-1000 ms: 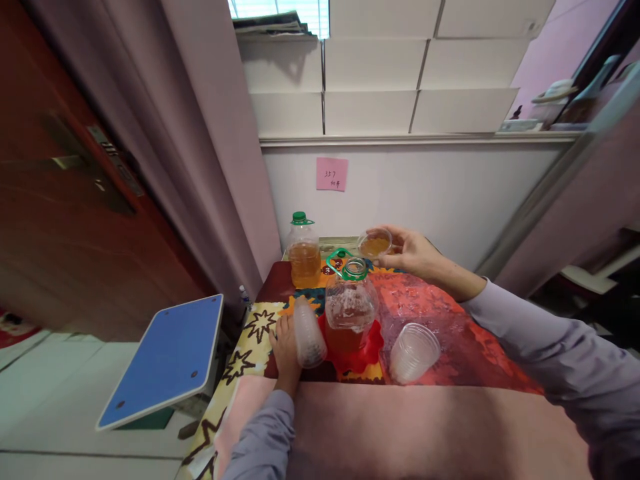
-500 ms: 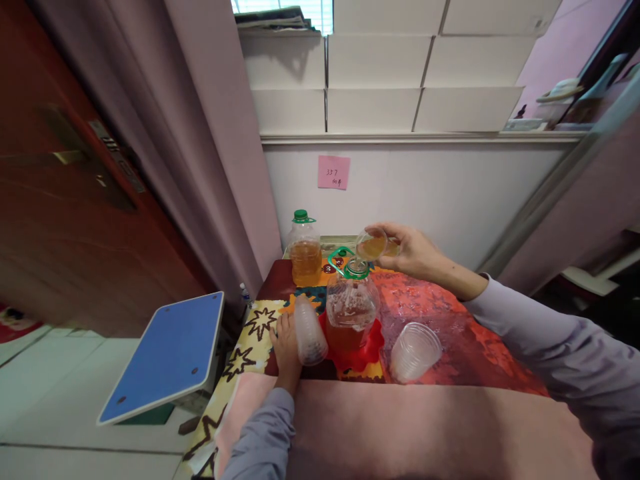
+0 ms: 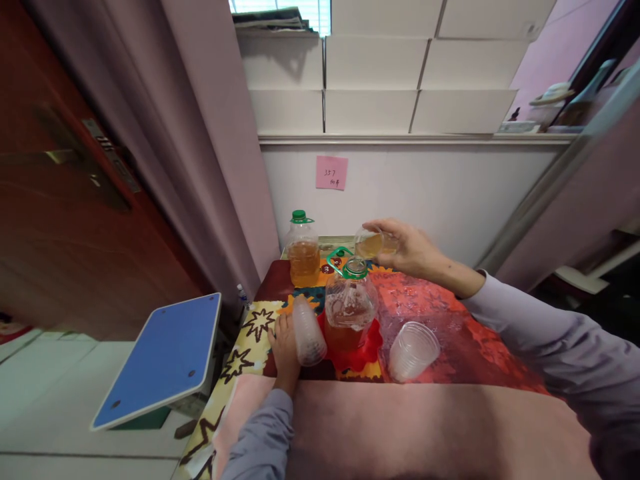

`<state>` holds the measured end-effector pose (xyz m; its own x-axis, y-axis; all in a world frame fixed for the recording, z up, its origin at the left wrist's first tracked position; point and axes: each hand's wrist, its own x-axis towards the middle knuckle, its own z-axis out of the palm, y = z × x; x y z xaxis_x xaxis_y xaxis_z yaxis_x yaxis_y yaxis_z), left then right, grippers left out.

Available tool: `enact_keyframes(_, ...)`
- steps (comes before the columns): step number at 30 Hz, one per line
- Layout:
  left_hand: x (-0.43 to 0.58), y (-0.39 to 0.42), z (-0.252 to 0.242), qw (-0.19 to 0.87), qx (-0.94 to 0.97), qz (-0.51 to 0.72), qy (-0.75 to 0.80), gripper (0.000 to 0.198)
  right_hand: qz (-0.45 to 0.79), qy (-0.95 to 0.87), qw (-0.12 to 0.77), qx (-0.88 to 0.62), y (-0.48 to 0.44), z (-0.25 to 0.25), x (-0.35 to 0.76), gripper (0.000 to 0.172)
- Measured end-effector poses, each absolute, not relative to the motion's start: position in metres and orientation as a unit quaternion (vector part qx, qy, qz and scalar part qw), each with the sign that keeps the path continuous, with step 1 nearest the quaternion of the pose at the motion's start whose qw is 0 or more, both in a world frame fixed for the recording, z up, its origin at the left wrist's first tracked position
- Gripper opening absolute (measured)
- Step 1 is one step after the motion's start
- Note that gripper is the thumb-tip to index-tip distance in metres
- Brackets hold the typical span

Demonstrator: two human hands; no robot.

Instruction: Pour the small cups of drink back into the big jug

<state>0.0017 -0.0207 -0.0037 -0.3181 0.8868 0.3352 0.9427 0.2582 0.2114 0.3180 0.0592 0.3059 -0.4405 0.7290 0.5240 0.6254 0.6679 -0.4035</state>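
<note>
My right hand (image 3: 413,250) is closed around a clear plastic cup (image 3: 369,245) of amber liquid. The cup is tipped sideways over the open mouth of a clear plastic jug (image 3: 350,300), whose green handle ring stands up at the neck. Amber liquid fills the lower part of this jug, with froth above it. The jug stands in a red scalloped tray (image 3: 370,350). At the left, my left hand (image 3: 284,347) is against a tilted stack of clear plastic cups (image 3: 309,337), its fingers curled at the stack's side and its thumb hidden.
A second jug (image 3: 304,263) of amber liquid, green-capped, stands behind at the left. Another cup stack (image 3: 414,352) lies right of the tray on the wet patterned tablecloth (image 3: 425,300). A blue-topped stool (image 3: 160,360) is left of the table; a white wall rises behind.
The cup in my right hand holds its tilt over the jug, with only slight movement. My left hand and the cup stack stay put. The whole view has shifted slightly.
</note>
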Motion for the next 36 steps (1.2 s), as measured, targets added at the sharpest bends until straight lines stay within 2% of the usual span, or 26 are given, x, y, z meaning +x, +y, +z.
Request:
enact_keyframes(22, 0.005, -0.023, 0.006, 0.041, -0.577, -0.210, -0.788, 0.059, -0.010, -0.888, 0.325, -0.327, 0.054, 0.311, 0.314, 0.073)
enact_keyframes(32, 0.006, -0.023, 0.007, 0.047, -0.573, -0.195, -0.794, 0.054, -0.082, -0.911, 0.292, -0.279, 0.052, 0.313, 0.312, 0.071)
enact_keyframes(36, 0.007, -0.022, 0.009, 0.046, -0.568, -0.191, -0.799, 0.052, -0.115, -0.918, 0.283, -0.251, 0.047, 0.315, 0.305, 0.062)
